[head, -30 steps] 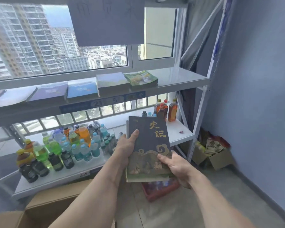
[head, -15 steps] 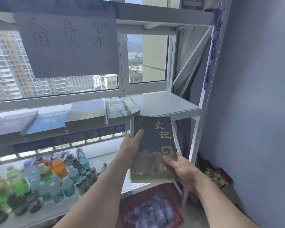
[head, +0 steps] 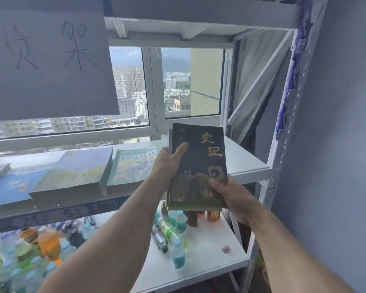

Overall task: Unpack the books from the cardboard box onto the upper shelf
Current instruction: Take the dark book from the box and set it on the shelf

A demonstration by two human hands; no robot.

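Note:
A dark book with gold characters and a cloud pattern (head: 201, 166) is held upright in front of the upper shelf (head: 247, 163). My left hand (head: 167, 163) grips its left edge, thumb on the cover. My right hand (head: 230, 195) holds its lower right corner. The book hangs over the shelf's bare right end. Lying flat on the same shelf to the left are a green book (head: 133, 166), a thick pale book (head: 78, 174) and a blue book (head: 11, 187). The cardboard box is out of view.
The lower shelf (head: 207, 256) carries many drink bottles (head: 178, 252), some lying down. A large paper sign (head: 47, 60) hangs at top left before the window. The shelf's white upright post (head: 283, 144) and a grey wall (head: 336, 166) close off the right side.
The view has risen and closed in on the upper shelf. Both hands have lifted the dark book from lower-shelf level up to the upper shelf's right end.

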